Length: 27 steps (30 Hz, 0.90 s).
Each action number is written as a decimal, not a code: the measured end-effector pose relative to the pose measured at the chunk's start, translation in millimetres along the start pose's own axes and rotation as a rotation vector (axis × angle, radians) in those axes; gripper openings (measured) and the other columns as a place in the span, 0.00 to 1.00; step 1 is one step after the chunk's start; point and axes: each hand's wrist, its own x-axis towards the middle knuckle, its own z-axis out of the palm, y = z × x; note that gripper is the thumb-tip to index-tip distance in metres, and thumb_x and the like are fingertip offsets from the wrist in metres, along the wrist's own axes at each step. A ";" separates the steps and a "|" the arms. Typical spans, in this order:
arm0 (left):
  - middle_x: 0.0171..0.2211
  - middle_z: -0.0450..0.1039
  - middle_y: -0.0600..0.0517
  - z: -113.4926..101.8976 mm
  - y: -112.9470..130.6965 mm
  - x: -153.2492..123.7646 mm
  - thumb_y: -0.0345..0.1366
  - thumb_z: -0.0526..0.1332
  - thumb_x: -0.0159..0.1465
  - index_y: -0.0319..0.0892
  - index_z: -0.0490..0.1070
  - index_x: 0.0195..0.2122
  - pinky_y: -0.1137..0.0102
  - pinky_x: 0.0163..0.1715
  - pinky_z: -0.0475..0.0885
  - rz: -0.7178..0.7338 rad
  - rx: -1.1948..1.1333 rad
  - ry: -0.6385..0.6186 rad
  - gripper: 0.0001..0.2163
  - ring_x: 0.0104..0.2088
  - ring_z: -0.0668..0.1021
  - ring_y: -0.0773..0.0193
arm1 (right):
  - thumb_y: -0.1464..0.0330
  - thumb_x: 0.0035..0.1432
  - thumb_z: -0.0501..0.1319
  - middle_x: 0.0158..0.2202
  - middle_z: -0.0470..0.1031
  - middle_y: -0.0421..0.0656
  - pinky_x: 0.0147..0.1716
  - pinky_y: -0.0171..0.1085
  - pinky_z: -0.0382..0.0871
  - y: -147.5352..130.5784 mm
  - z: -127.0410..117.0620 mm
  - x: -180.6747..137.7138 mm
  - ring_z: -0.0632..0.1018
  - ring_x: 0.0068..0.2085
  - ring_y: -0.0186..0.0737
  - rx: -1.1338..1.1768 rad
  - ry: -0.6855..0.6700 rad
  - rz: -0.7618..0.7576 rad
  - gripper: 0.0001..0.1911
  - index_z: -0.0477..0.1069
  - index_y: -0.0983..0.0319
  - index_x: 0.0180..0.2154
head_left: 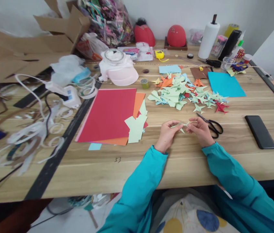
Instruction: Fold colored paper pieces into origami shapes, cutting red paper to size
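Observation:
Between my two hands is a small pale green folded paper piece (182, 130), with narrow points sticking out. My left hand (168, 133) pinches one side of it, and my right hand (200, 130) pinches the other, fingers closed. Fingertips hide part of its shape. Black-handled scissors (216, 128) lie by my right hand, blades partly behind it. Beyond my hands is a pile of folded paper shapes (173, 92), mostly pale green with some orange, red and blue. Pale green paper cutouts (137, 128) lie left of my hands, over the edge of red paper sheets (110, 113).
A phone (260, 132) lies at right, a bright blue sheet (225, 84) behind it. A tape roll (144, 83) and a pink cap (122, 75) stand beyond the red sheets. Tangled cords and strips, a power strip (71, 97) and a cardboard box (54, 38) fill the left side.

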 end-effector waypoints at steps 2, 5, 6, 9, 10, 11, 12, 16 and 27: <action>0.27 0.76 0.53 0.1 -1.1 -0.1 0.36 0.75 0.39 0.38 0.76 0.26 0.73 0.29 0.68 0.002 0.006 0.007 0.15 0.27 0.75 0.69 | 0.56 0.44 0.70 0.21 0.76 0.36 0.25 0.34 0.67 -0.4 -0.7 -0.3 0.72 0.22 0.32 0.000 -0.011 -0.021 0.23 0.66 0.59 0.37; 0.27 0.76 0.54 0.5 -1.4 0.2 0.36 0.75 0.39 0.38 0.76 0.26 0.74 0.28 0.68 0.003 -0.018 0.008 0.15 0.26 0.74 0.71 | 0.56 0.46 0.69 0.19 0.74 0.35 0.24 0.34 0.66 -2.0 -1.7 -1.0 0.72 0.21 0.32 -0.018 -0.024 -0.041 0.22 0.66 0.60 0.38; 0.26 0.75 0.54 0.7 -1.2 0.4 0.36 0.75 0.39 0.38 0.76 0.26 0.74 0.28 0.68 0.007 -0.028 0.009 0.14 0.26 0.74 0.71 | 0.56 0.47 0.69 0.20 0.74 0.35 0.25 0.34 0.67 -2.5 -1.9 -1.2 0.72 0.21 0.32 -0.024 -0.024 -0.043 0.21 0.66 0.60 0.38; 0.26 0.75 0.55 1.1 0.0 0.6 0.36 0.75 0.39 0.38 0.76 0.26 0.75 0.27 0.67 0.017 -0.049 0.004 0.14 0.25 0.73 0.72 | 0.57 0.47 0.69 0.23 0.77 0.37 0.25 0.34 0.67 -3.3 -1.8 -1.3 0.73 0.23 0.32 -0.011 -0.024 -0.037 0.21 0.67 0.59 0.38; 0.25 0.75 0.54 1.2 0.5 0.6 0.36 0.75 0.39 0.38 0.76 0.26 0.75 0.26 0.67 0.018 -0.050 0.000 0.14 0.25 0.74 0.71 | 0.57 0.46 0.70 0.25 0.78 0.38 0.25 0.34 0.66 -3.2 -1.7 -1.1 0.74 0.24 0.33 0.001 -0.029 -0.035 0.21 0.67 0.59 0.38; 0.25 0.75 0.54 1.2 0.8 0.5 0.36 0.75 0.39 0.38 0.76 0.25 0.75 0.26 0.67 0.018 -0.051 -0.003 0.14 0.25 0.74 0.71 | 0.58 0.45 0.70 0.26 0.78 0.38 0.25 0.34 0.66 -2.9 -1.5 -0.8 0.74 0.25 0.33 0.012 -0.038 -0.034 0.21 0.67 0.59 0.38; 0.25 0.75 0.54 1.3 1.2 0.5 0.36 0.75 0.39 0.38 0.76 0.25 0.75 0.26 0.67 0.018 -0.052 -0.005 0.14 0.25 0.74 0.71 | 0.59 0.45 0.71 0.26 0.78 0.38 0.25 0.34 0.66 -2.5 -1.4 -0.5 0.75 0.25 0.33 0.020 -0.045 -0.036 0.22 0.67 0.59 0.39; 0.25 0.76 0.53 1.2 2.4 0.6 0.37 0.75 0.40 0.38 0.76 0.25 0.74 0.26 0.67 -0.002 -0.057 -0.020 0.14 0.25 0.74 0.70 | 0.62 0.42 0.72 0.29 0.78 0.38 0.27 0.35 0.68 -1.3 -2.4 0.6 0.76 0.28 0.35 0.016 -0.039 -0.069 0.22 0.67 0.58 0.39; 0.25 0.75 0.54 1.1 2.0 0.4 0.36 0.74 0.41 0.38 0.75 0.26 0.74 0.26 0.67 0.041 -0.034 -0.004 0.13 0.24 0.73 0.71 | 0.60 0.43 0.70 0.28 0.77 0.39 0.25 0.34 0.65 -3.8 -1.9 0.8 0.76 0.26 0.35 0.026 0.056 0.074 0.19 0.69 0.59 0.36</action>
